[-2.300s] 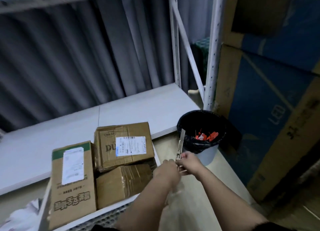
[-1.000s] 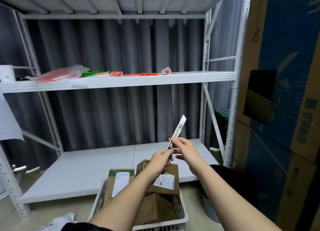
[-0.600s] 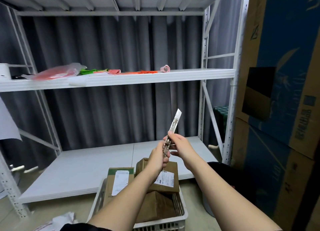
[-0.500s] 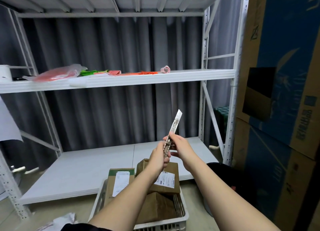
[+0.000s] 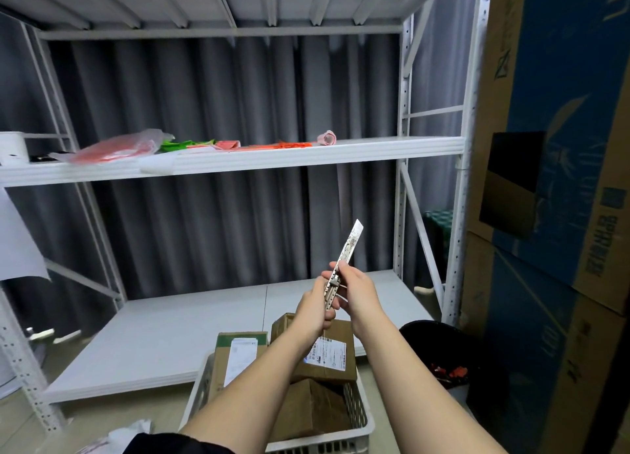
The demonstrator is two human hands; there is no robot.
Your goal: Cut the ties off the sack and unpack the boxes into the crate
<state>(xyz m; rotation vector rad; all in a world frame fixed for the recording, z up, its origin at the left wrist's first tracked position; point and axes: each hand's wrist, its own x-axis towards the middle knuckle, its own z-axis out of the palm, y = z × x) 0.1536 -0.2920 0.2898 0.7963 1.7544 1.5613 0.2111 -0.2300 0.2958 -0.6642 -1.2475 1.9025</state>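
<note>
Both hands raised in front of the chest, above the crate (image 5: pixel 361 423), w/ a utility knife (image 5: pixel 342 267) held between them. Left hand (image 5: pixel 315 308) closed round the lower handle; right hand (image 5: pixel 356 291) closed on the upper handle, near the slider, fingers wrapped. Long axis of knife nearly upright, tilted a bit to the right, blade tip pointing up and away from the body, well above the crate. Blade extended far out of the handle; prob. the step in hand is to retract it or set its length, judged only from the grip. Boxes (image 5: pixel 327 354) already lying in the crate, directly below the hands, three visible, stacked close and touching. No sack clearly seen; only some white crumpled material (image 5: pixel 131 433) on the floor left of the crate, cannot tell what it is. Black bin (image 5: pixel 439 348) right of the crate, w/ red bits inside, perhaps cut ties. Key relation for next move: right hand nearer the blade, left hand nearer the handle end, so a slide along the long axis goes toward the left palm. Risk: exposed edge close to the right fingers.
</note>
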